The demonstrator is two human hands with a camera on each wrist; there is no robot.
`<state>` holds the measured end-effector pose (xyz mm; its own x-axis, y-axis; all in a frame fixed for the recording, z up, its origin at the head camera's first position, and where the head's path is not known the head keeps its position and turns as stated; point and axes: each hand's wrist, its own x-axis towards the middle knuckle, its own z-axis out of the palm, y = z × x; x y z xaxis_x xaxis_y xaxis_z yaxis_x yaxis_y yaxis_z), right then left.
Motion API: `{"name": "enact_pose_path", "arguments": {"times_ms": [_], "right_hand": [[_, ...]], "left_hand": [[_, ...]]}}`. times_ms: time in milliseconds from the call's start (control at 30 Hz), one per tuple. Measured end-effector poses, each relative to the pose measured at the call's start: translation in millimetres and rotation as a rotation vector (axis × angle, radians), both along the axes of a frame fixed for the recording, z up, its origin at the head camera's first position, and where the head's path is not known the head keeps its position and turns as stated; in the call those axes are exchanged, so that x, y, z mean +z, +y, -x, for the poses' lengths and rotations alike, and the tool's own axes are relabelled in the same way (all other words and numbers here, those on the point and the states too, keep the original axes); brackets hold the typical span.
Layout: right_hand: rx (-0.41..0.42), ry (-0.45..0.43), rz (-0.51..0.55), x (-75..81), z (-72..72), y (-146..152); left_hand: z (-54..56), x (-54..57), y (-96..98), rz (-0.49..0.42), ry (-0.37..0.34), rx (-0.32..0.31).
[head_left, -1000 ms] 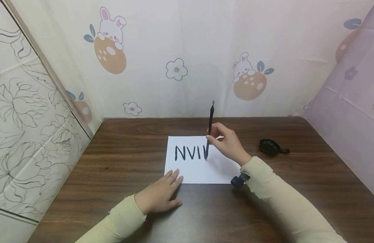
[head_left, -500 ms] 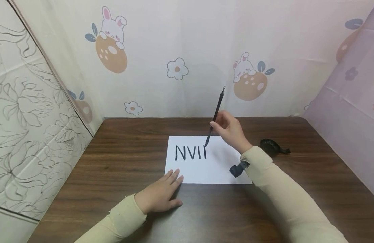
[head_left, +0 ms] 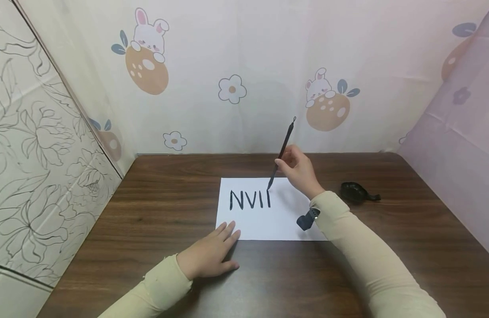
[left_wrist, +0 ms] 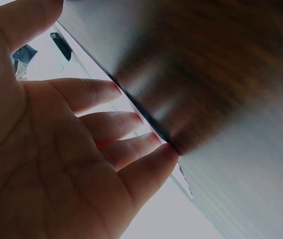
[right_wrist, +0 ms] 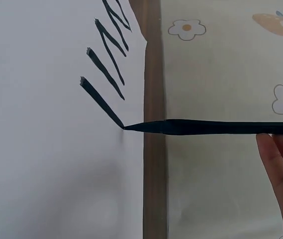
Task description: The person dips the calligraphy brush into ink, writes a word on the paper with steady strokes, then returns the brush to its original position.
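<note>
Where paper [head_left: 268, 227] reads "NVII" [head_left: 250, 200], the right hand [head_left: 301, 171] grips a brush [head_left: 285, 145], left hand [head_left: 208, 255] outspread.

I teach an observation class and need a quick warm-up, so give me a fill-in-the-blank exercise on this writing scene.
1. The left hand lies over the near ____ corner of the white paper.
2. The first letter on the paper is ____.
3. In the head view, the brush has its tip at the ____ end of the last stroke.
4. In that view, the black dish lies to the ____ of the paper.

Missing words: left; N; top; right.
</note>
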<state>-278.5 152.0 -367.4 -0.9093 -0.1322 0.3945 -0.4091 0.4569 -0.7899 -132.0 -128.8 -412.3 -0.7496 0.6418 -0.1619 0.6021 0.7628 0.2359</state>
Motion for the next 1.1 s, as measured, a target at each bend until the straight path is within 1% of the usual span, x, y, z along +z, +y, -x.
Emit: {"name": "enact_pose_path", "arguments": {"times_ms": [300, 600, 1100], "right_hand": [[-0.010, -0.014, -0.006, -3.2, 1.2, 2], [-0.029, -0.032, -0.031, -4.3, -3.0, 7], [-0.054, 0.002, -0.093, -3.8, -12.2, 15]], "left_hand": [[0.5, 0.3, -0.3, 0.001, -0.002, 0.007], [-0.5, 2.5, -0.1, 0.000, -0.017, 0.014], [0.5, 1.3, 0.2, 0.001, -0.013, 0.015]]}}
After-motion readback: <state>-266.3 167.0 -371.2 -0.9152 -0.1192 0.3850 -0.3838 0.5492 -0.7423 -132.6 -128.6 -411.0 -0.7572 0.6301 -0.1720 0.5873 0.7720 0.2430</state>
